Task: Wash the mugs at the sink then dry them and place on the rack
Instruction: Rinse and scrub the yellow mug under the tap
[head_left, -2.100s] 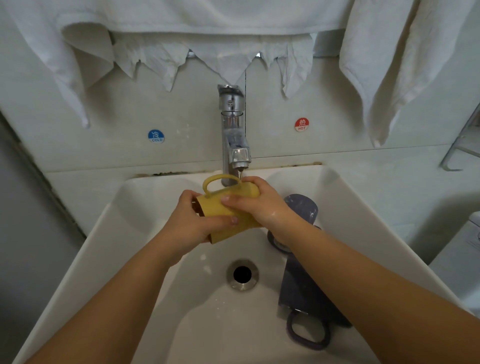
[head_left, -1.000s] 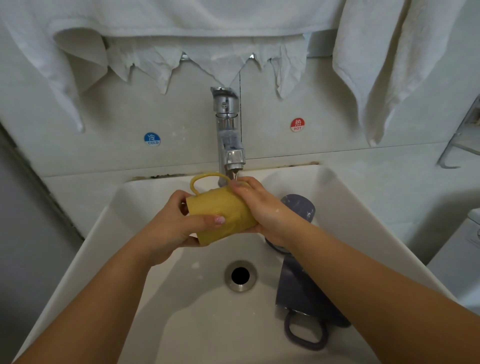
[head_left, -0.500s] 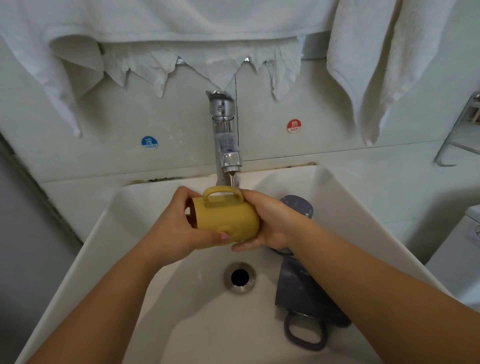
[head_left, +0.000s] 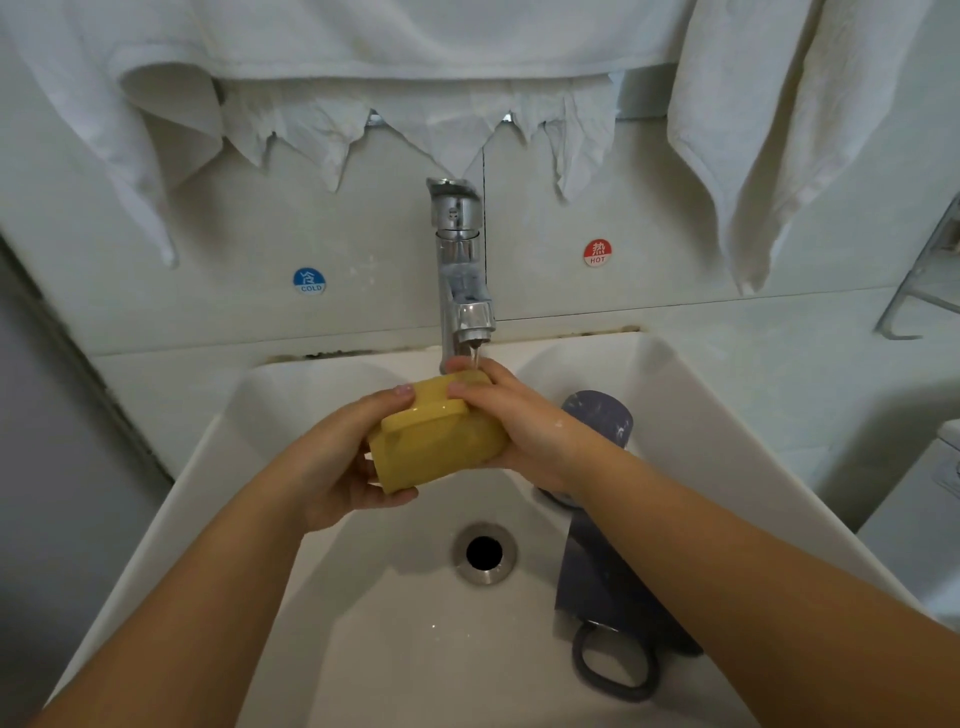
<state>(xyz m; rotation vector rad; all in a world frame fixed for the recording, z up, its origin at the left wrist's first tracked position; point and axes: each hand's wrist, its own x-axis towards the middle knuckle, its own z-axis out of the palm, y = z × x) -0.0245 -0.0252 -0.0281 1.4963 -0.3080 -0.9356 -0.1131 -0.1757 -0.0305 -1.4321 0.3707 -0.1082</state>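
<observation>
Both hands, the left hand (head_left: 337, 467) and right hand (head_left: 511, 421), are gripping the glossy yellow ceramic mug (head_left: 441, 441) sideways just below the chrome faucet (head_left: 460, 270) (2 grey mugs (head_left: 597, 421) waiting nearby), and rotating it slowly should be rinsing every side.

Head camera looks steeply down, close over the sink (head_left: 691, 395).
</observation>
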